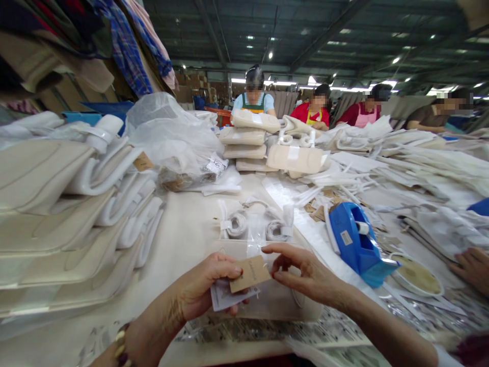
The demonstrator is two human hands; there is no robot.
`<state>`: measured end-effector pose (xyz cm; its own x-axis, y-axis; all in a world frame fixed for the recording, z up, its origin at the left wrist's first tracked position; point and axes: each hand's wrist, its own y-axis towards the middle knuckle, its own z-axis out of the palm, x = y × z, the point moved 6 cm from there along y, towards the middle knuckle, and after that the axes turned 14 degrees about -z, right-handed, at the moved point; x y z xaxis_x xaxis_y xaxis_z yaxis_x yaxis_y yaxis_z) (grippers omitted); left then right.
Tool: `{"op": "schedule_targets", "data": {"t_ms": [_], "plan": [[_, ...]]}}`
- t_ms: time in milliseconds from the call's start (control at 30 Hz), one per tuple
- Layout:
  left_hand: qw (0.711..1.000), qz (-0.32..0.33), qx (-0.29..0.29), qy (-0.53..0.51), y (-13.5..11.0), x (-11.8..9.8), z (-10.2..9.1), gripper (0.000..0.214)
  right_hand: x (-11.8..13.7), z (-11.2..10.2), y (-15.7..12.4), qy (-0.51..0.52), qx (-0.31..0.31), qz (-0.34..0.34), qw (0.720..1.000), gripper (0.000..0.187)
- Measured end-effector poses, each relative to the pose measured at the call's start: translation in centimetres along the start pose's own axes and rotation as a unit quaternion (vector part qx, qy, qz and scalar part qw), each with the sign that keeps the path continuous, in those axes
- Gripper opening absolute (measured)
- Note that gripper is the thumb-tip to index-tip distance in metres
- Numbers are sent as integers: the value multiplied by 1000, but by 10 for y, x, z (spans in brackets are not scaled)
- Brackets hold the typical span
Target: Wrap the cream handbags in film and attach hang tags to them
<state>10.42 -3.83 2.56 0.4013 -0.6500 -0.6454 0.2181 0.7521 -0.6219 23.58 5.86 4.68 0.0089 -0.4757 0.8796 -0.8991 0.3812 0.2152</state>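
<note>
My left hand (206, 288) is closed on a small white printed slip (229, 297) and a brown cardboard tag (250, 273) lying over it. My right hand (305, 272) pinches the tag's right edge between thumb and fingers. Under both hands lies a cream bag in clear wrap (275, 306) on the table. Just beyond it sit two coiled white straps in a clear plastic sleeve (255, 227).
A blue tape dispenser (357, 242) stands to the right, with another person's hand (473, 267) beyond it. Stacks of cream bags (57, 224) fill the left side, a clear plastic sack (171, 137) sits behind them. Several workers sit at the far end.
</note>
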Motion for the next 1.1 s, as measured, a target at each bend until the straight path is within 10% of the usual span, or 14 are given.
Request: {"op": "schedule_targets", "data": {"t_ms": [300,733,1100], "plan": [[1000,-5,-19,-14,-2,8,-4,36,-9,15,7,86,20,9,996,19],[998,13,-65,-12,3,26,-14,32,-16,-71,-19,-181,-258,28,949,21],[992,0,-108,58,22,53,0,44,-5,-74,-11,29,-291,-11,956,26]]}}
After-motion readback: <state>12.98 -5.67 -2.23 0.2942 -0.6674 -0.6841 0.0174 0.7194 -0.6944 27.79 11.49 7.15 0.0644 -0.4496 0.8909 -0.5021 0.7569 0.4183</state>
